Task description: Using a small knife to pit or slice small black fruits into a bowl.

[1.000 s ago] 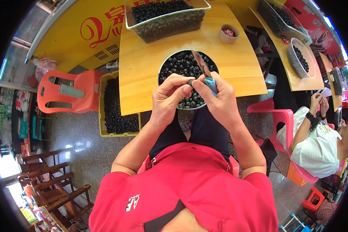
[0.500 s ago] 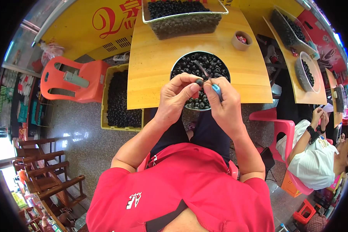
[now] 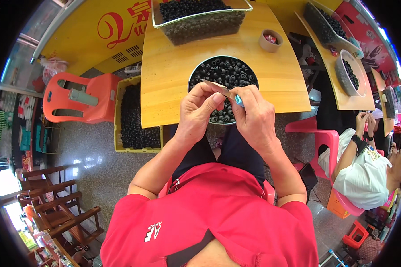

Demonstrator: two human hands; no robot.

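My left hand (image 3: pixel 196 111) is closed, thumb and forefinger pinching at the knife's blade; the small dark round piece between them is mostly hidden. In my right hand (image 3: pixel 257 116) is a small knife with a light blue handle (image 3: pixel 239 101). Its narrow blade (image 3: pixel 213 84) points up and left across my left fingertips. Both hands are held close together over the near part of a round bowl (image 3: pixel 190 82) on the table. Small black round pieces (image 3: pixel 229 71), several with pale ends, fill the bowl.
On the wooden table (image 3: pixel 167 98) stand a clear tub (image 3: pixel 200 33) of black pieces and a small cup (image 3: pixel 270 41). A yellow crate (image 3: pixel 118 113) of dark pieces sits at the left, beside an orange chair (image 3: pixel 100 95). Another person (image 3: pixel 361 173) sits at the right.
The blade has swung flatter and now lies across my left fingertips, covering the dark round piece that showed there. The whole view has shifted slightly.
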